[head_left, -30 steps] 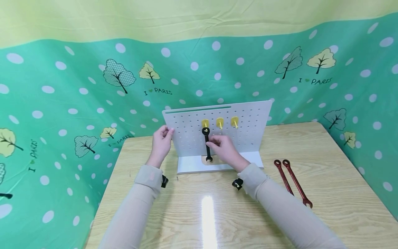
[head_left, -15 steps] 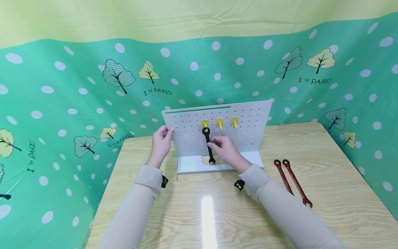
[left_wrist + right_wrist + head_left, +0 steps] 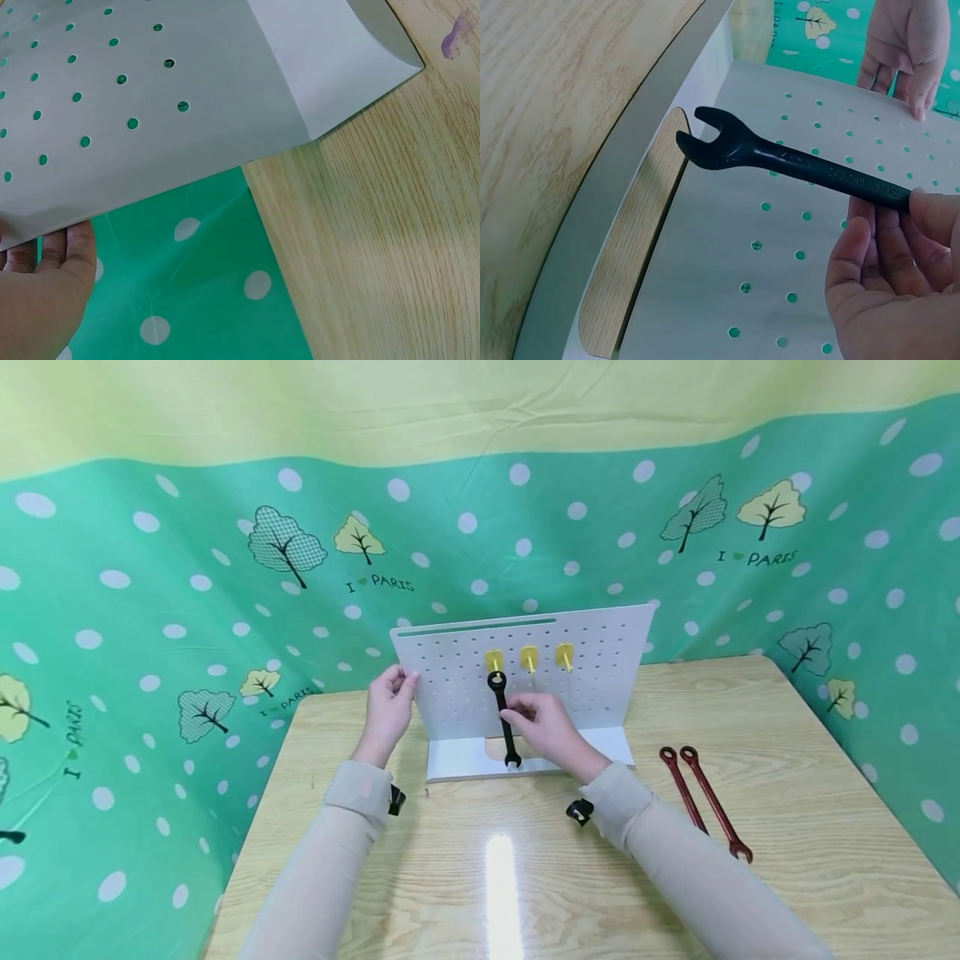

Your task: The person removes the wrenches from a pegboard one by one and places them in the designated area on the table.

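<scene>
My right hand (image 3: 546,725) pinches the shaft of a black combination wrench (image 3: 505,718) between thumb and fingers. The wrench's ring end is up, at the leftmost yellow hook (image 3: 493,660); whether the hook's peg passes through the ring I cannot tell. Its open end (image 3: 716,141) points down and stands off the white pegboard (image 3: 457,693), in front of the cutout in its base. With thumb in front and fingers behind, my left hand (image 3: 390,700) grips the board's left edge. In the left wrist view, fingers (image 3: 77,244) show behind that edge.
Two more yellow hooks, a middle one (image 3: 529,658) and a right one (image 3: 565,656), are on the board. Two dark red wrenches, a shorter one (image 3: 684,789) and a longer one (image 3: 716,803), lie on the wooden table (image 3: 420,877) at right. A green dotted curtain (image 3: 480,543) hangs behind.
The black wrench's lower end has swung to the right and outward from the board, while its ring end stays by the left hook. My left hand keeps its place on the board.
</scene>
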`<state>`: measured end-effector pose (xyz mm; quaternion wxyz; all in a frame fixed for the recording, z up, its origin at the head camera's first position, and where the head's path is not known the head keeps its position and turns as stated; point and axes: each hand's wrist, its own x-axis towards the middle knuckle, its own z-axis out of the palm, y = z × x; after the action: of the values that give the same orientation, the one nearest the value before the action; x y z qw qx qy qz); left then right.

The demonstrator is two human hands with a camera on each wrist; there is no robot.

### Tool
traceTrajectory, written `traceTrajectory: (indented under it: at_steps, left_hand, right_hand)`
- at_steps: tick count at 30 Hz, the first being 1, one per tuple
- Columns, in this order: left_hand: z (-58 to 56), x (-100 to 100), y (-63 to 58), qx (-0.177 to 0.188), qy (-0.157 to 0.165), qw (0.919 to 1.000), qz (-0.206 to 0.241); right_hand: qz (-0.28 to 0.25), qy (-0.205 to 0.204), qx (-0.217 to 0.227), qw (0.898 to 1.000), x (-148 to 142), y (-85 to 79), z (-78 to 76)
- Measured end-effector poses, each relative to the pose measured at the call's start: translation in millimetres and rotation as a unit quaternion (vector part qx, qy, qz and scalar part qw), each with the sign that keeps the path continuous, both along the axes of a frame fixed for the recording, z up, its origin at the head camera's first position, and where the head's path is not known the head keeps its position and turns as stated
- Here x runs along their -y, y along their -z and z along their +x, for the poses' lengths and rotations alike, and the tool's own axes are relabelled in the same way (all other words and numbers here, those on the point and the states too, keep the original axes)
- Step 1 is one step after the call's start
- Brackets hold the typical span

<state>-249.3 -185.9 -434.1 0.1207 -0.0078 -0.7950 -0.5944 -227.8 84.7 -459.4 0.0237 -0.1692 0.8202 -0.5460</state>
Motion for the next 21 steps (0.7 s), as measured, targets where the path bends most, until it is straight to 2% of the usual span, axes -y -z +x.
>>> traceTrajectory:
  at_steps: [21]
  left_hand:
    - [-0.3, -0.8, 0.2, -0.004, -0.002, 1.0, -0.008]
  right_hand:
    - [-0.031, -0.014, 0.007, 0.999, -6.3, -1.4, 6.2]
